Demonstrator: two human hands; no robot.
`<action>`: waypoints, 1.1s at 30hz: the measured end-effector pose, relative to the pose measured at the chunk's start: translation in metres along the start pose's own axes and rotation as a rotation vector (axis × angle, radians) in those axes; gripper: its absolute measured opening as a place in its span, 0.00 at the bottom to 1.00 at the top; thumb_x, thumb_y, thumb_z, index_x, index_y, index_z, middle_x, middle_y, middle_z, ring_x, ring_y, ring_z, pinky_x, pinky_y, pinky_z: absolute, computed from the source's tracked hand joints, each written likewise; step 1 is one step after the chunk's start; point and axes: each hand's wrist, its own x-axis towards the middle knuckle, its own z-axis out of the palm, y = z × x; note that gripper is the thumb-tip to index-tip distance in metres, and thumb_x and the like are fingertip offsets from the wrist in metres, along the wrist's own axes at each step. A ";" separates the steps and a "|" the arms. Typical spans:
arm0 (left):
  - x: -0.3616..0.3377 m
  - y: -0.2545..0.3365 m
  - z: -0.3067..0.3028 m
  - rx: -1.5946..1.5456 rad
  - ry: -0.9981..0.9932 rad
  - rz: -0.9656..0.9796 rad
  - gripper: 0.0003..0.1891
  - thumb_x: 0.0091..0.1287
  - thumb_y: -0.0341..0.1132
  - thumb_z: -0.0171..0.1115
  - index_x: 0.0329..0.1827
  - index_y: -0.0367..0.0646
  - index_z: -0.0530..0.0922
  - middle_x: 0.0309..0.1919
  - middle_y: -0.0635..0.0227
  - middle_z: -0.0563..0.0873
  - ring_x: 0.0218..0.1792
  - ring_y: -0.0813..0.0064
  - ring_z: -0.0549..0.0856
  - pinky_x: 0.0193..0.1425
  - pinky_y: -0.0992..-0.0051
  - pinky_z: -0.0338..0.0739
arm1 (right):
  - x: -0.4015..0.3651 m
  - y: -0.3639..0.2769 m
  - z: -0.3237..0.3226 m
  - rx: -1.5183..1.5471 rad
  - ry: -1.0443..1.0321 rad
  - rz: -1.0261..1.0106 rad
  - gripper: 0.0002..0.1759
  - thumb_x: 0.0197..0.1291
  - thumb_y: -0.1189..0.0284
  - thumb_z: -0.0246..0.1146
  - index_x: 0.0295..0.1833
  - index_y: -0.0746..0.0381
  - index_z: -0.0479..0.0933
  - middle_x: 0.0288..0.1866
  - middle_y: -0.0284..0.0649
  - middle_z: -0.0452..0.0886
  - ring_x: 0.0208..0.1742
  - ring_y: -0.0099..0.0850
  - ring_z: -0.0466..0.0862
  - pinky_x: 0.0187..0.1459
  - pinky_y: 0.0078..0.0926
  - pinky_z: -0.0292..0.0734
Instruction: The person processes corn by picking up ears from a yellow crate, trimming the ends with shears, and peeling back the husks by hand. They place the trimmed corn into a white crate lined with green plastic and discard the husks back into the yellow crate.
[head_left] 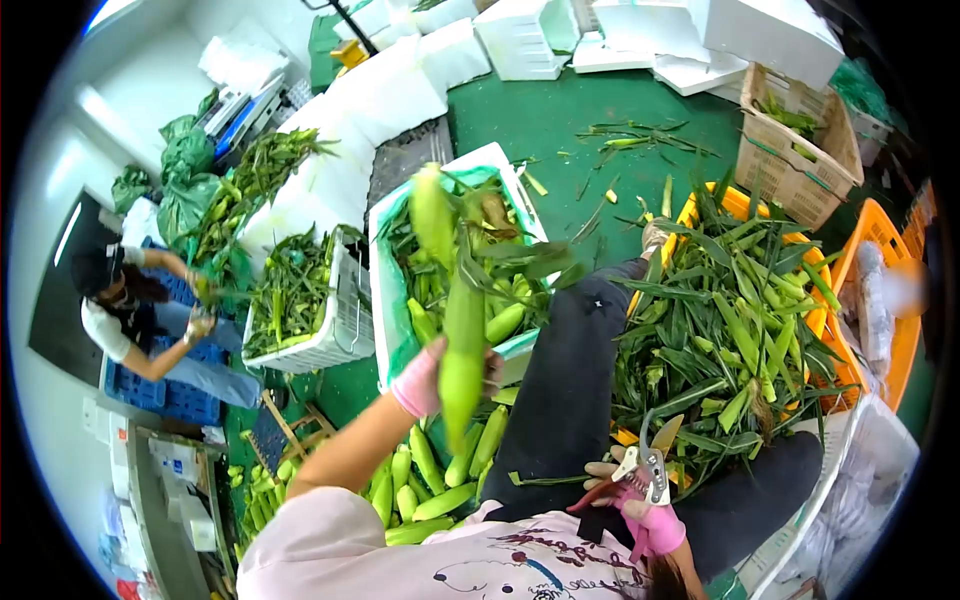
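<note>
My left hand [422, 382], in a pink glove, is closed around an ear of corn [463, 340] in its green husk, held upright in front of me. A second, paler green ear [431, 215] and some long leaves show just above it, overlapping it in this view. Low at the right, my right hand [648, 518], gloved in pink too, grips pruning shears [645, 470] with red handles, their blades apart and pointing up. Behind the held corn stands a white foam box [378, 270] lined with green plastic, with leaves and ears inside. Husked-green ears [445, 500] lie piled below my left arm.
Leafy corn [710, 340] heaps over a yellow crate [690, 212] at my right leg. Beyond it stand an orange crate [875, 215] and a beige crate [800, 165]. A co-worker [150, 310] works at the left beside a white crate [345, 325]. Foam boxes [390, 95] line the back.
</note>
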 end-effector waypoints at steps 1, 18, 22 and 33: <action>0.004 -0.005 0.041 0.106 -0.017 0.052 0.40 0.64 0.63 0.68 0.68 0.41 0.73 0.58 0.54 0.82 0.57 0.58 0.84 0.58 0.55 0.83 | -0.004 -0.006 0.004 -0.049 -0.005 -0.002 0.49 0.55 0.73 0.66 0.82 0.64 0.53 0.73 0.54 0.72 0.68 0.41 0.78 0.69 0.39 0.72; 0.065 -0.104 0.243 1.651 -0.230 0.289 0.38 0.56 0.39 0.79 0.69 0.39 0.72 0.49 0.47 0.87 0.51 0.49 0.87 0.56 0.61 0.82 | -0.063 -0.062 -0.031 -0.651 0.503 -0.425 0.48 0.60 0.51 0.73 0.73 0.72 0.61 0.52 0.52 0.80 0.51 0.41 0.81 0.57 0.35 0.77; 0.073 -0.104 0.206 1.019 -0.419 -0.173 0.45 0.60 0.38 0.77 0.78 0.37 0.63 0.65 0.60 0.79 0.64 0.69 0.79 0.72 0.69 0.70 | -0.083 -0.105 -0.030 -0.740 0.322 -0.094 0.45 0.59 0.51 0.72 0.71 0.71 0.65 0.50 0.52 0.81 0.50 0.40 0.83 0.55 0.34 0.79; 0.094 -0.087 0.192 0.634 -0.536 -0.700 0.44 0.62 0.48 0.68 0.78 0.40 0.59 0.47 0.54 0.83 0.41 0.63 0.87 0.47 0.67 0.85 | -0.081 -0.097 -0.042 -0.881 0.197 -0.288 0.37 0.51 0.59 0.75 0.64 0.65 0.74 0.43 0.50 0.82 0.44 0.41 0.85 0.52 0.36 0.80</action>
